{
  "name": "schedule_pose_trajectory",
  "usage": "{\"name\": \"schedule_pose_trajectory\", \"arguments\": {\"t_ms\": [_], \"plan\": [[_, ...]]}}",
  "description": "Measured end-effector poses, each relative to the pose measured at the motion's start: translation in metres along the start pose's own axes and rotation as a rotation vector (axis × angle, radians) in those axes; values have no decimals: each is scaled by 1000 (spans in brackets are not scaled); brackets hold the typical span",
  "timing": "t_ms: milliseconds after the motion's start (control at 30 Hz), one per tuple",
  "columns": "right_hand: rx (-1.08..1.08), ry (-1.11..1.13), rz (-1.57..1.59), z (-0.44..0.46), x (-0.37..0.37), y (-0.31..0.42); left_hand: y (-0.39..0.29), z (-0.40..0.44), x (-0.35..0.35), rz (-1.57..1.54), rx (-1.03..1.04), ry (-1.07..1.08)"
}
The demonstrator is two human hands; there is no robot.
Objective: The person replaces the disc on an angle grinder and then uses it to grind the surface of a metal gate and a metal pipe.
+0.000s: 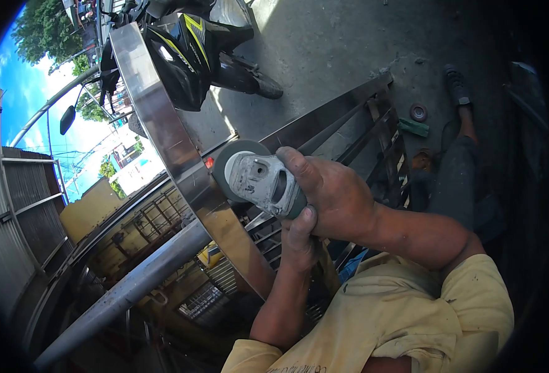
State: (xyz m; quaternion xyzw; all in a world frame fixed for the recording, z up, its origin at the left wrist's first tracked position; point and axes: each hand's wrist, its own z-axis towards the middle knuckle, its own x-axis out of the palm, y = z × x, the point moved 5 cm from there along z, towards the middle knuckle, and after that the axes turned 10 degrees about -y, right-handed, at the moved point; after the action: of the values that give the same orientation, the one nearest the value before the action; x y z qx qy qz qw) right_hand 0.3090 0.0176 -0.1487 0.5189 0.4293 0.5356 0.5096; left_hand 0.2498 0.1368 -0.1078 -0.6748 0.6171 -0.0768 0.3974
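An angle grinder (263,181) with a scuffed grey metal head is held in front of my chest. Its round disc (240,153) lies against or very near a shiny metal tube (181,143); contact is hard to judge. My right hand (336,193) is wrapped over the grinder's body, one digit stretched along the side of its head. Below it, my left hand (298,235) is closed around the lower side of the grinder, its fingers partly hidden. Slatted metal framework (374,130) extends behind the hands.
A black and yellow motorcycle (193,59) stands beyond the tube. A thick grey pipe (125,280) slants across the lower left. On the concrete floor lie a roll of tape (418,112) and a green object (413,127), near a sandalled foot (457,87).
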Motion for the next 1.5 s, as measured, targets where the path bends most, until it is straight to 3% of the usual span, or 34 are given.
{"name": "schedule_pose_trajectory", "arguments": {"t_ms": [300,433,800,1100,1200,1233,1500], "plan": [[26,0,25,-3,5,-4,-9,-1,12,-69,98,-8],[31,-70,50,-13,9,-4,4,-7,-4,-66,-22,4],[87,28,53,-19,3,-2,6,-17,0,-61,54,-31],[67,41,62,-13,2,-4,1,-15,8,-72,0,-38],[35,33,25,12,-2,-5,-21,-4,27,-26,109,3],[21,22,16,17,-2,-4,-14,4,16,-7,20,23],[73,75,36,-8,-2,-1,5,-11,10,10,99,-30]]}}
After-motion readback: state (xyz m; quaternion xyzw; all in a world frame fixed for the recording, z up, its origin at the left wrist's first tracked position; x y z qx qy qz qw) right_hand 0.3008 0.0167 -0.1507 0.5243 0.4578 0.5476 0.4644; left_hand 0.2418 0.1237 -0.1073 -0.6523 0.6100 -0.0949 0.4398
